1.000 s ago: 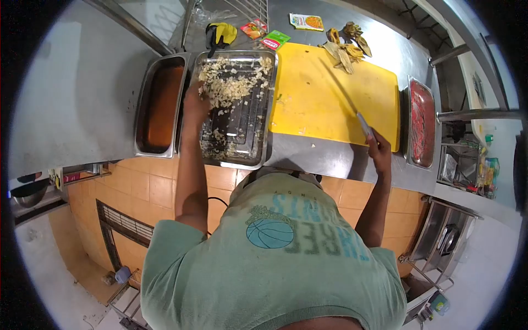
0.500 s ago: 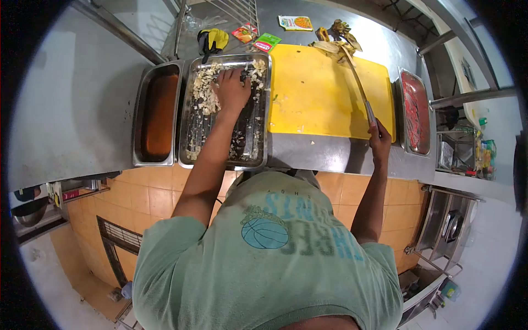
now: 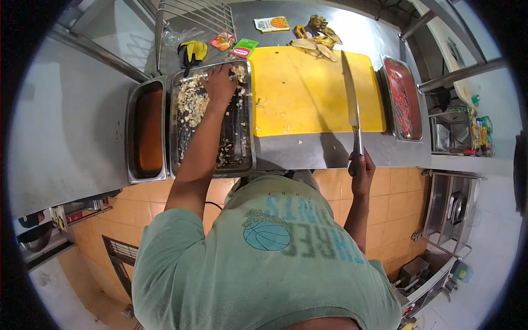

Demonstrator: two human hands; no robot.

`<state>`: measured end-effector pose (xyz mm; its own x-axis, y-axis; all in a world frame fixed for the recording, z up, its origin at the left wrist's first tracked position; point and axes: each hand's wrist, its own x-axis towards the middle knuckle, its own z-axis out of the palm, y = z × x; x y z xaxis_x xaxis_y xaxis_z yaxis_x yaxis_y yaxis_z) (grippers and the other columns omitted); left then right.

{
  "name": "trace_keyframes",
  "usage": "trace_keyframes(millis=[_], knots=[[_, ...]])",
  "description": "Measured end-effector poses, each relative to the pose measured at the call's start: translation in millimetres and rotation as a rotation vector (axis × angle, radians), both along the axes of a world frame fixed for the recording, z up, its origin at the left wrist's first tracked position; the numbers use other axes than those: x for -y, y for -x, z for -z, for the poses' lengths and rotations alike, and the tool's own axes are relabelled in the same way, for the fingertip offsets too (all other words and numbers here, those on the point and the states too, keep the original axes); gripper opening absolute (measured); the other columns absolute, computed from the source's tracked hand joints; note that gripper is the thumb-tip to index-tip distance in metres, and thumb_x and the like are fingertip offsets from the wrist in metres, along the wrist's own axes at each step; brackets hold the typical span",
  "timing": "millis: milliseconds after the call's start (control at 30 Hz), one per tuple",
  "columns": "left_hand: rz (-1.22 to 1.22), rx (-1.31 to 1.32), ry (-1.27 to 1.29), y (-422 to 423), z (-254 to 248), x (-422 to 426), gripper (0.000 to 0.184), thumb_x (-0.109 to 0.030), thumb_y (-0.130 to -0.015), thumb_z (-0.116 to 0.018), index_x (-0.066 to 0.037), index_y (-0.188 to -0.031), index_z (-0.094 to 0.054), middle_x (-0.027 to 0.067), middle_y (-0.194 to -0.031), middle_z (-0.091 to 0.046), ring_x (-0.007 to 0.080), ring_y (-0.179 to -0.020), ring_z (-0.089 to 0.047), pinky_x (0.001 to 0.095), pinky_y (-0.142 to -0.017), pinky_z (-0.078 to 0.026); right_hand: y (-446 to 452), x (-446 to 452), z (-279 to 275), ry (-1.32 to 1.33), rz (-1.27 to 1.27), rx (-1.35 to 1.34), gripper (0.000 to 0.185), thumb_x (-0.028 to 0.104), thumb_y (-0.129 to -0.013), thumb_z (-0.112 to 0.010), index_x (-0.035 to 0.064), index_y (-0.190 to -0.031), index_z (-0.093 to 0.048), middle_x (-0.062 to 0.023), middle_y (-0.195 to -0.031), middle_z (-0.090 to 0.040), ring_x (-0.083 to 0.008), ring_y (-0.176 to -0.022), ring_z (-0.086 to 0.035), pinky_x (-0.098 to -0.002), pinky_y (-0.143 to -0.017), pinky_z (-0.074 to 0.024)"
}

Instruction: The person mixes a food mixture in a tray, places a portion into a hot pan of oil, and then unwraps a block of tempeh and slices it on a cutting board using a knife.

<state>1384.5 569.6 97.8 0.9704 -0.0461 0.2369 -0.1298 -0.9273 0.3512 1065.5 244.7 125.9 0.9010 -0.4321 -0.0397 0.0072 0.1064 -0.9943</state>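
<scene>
Since half a second ago: my left hand [image 3: 221, 88] had slid a little toward the far rim of the rectangular stainless-steel tray [image 3: 252, 157]. My right hand [image 3: 361, 168] had pulled back toward me, swinging the long steel-bladed knife [image 3: 350, 88] from a slant to nearly straight away from me.

Right grip: fingers clenched around the knife handle, hand at the near edge of the grey metal counter [image 3: 275, 159]. Blade was over the right part of the flat yellow cutting board [image 3: 308, 104], tip near the yellow-brown peels [image 3: 313, 45] (height above the board: couldn't tell).

Left grip: palm down, fingers pointing away, in the far part of the tray. Couldn't tell if the fingertips were pinching anything. Small pale chopped pieces [image 3: 192, 102] were bunched mostly left of that hand, with more by the far-right corner and scattered bits nearer me.

Around it: a narrow steel pan with orange-brown contents [image 3: 147, 179] just left of the tray, a steel pan with red contents [image 3: 410, 139] right of the board, a black-and-yellow glove [image 3: 196, 52] and a green packet [image 3: 245, 48] beyond the tray.
</scene>
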Motion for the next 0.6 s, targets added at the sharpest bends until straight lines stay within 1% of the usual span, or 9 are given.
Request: trace_keyframes(millis=[33, 133, 267, 300, 367, 400, 467, 567, 600], knots=[[0.055, 0.077, -0.001, -1, 3, 0, 0.028, -0.021, -0.078, -0.069, -0.023, -0.106, -0.066, -0.0017, -0.114, -0.061, 0.0248, -0.118, -0.048, 0.0658, -0.103, -0.025, 1, -1, -2, 0.000, 0.001, 0.027, 0.048, 0.033, -0.095, -0.053, -0.0016, -0.128, -0.052, -0.0027, -0.078, -0.056, -0.0035, -0.054, -0.039, -0.0206, -0.045, -0.0307], [0.186, 0.023, -0.124, -6, 2, -5, 0.025, -0.024, -0.081, -0.070, -0.022, -0.106, -0.066, -0.0013, -0.112, -0.061, 0.0256, -0.118, -0.047, 0.0648, -0.100, -0.030, -3, -2, -9, 0.025, 0.013, 0.075, 0.048, 0.034, -0.096, -0.051, -0.0017, -0.128, -0.052, -0.0027, -0.079, -0.056, -0.0039, -0.054, -0.039, -0.0208, -0.046, -0.0315], [0.135, 0.030, -0.133, -9, 0, -11, 0.018, -0.025, -0.082, -0.068, -0.021, -0.100, -0.067, 0.0004, -0.101, -0.067, 0.0262, -0.105, -0.058, 0.0608, -0.096, -0.034, -12, 3, -10, 0.096, 0.036, 0.043, 0.047, 0.033, -0.095, -0.053, -0.0005, -0.128, -0.053, -0.0024, -0.079, -0.056, -0.0040, -0.055, -0.040, -0.0210, -0.046, -0.0326], [0.143, 0.007, -0.106, -9, -2, -14, 0.018, -0.024, -0.081, -0.068, -0.022, -0.099, -0.068, -0.0001, -0.097, -0.067, 0.0252, -0.106, -0.057, 0.0608, -0.097, -0.033, -14, 4, -10, 0.111, 0.040, 0.033, 0.046, 0.033, -0.095, -0.053, -0.0001, -0.127, -0.054, -0.0024, -0.079, -0.057, -0.0040, -0.055, -0.040, -0.0211, -0.047, -0.0330], [0.161, -0.044, -0.054, -6, -4, -19, 0.017, -0.022, -0.081, -0.067, -0.024, -0.097, -0.068, -0.0010, -0.088, -0.068, 0.0231, -0.108, -0.056, 0.0610, -0.098, -0.030, -18, 1, -10, 0.141, 0.046, 0.018, 0.039, 0.035, -0.096, -0.049, 0.0002, -0.112, -0.057, -0.0006, -0.079, -0.054, -0.0028, -0.053, -0.038, -0.0201, -0.046, -0.0309], [0.155, -0.036, -0.056, -5, -2, -21, 0.016, -0.022, -0.080, -0.067, -0.024, -0.096, -0.069, -0.0006, -0.087, -0.068, 0.0234, -0.103, -0.058, 0.0588, -0.096, -0.034, -19, 0, -9, 0.156, 0.047, 0.008, 0.039, 0.037, -0.097, -0.047, 0.0003, -0.104, -0.059, 0.0003, -0.079, -0.053, -0.0022, -0.052, -0.037, -0.0196, -0.046, -0.0299], [0.137, -0.018, -0.056, -4, -1, -23, 0.014, -0.021, -0.079, -0.068, -0.022, -0.093, -0.069, 0.0002, -0.084, -0.069, 0.0241, -0.092, -0.062, 0.0545, -0.091, -0.041, -18, 2, 2, 0.129, 0.039, -0.019, 0.040, 0.039, -0.096, -0.049, 0.0008, -0.103, -0.059, -0.0001, -0.080, -0.053, -0.0030, -0.053, -0.038, -0.0199, -0.047, -0.0306], [0.221, 0.170, 0.328, -9, 18, -29, 0.008, -0.015, -0.082, -0.067, -0.016, -0.090, -0.068, 0.0020, -0.081, -0.068, 0.0185, -0.072, -0.064, 0.0385, -0.076, -0.051, -22, 2, -1, 0.027, -0.019, 0.019, 0.043, 0.043, -0.094, -0.051, 0.0014, -0.105, -0.057, -0.0015, -0.081, -0.054, -0.0049, -0.056, -0.041, -0.0207, -0.049, -0.0323], [0.229, 0.186, 0.508, -6, 13, -21, 0.007, -0.012, -0.084, -0.066, -0.015, -0.091, -0.067, 0.0014, -0.079, -0.067, 0.0159, -0.069, -0.063, 0.0338, -0.071, -0.050, -23, 1, -5, -0.017, -0.040, 0.048, 0.045, 0.044, -0.093, -0.051, 0.0015, -0.107, -0.056, -0.0020, -0.082, -0.054, -0.0057, -0.057, -0.042, -0.0211, -0.049, -0.0329]])
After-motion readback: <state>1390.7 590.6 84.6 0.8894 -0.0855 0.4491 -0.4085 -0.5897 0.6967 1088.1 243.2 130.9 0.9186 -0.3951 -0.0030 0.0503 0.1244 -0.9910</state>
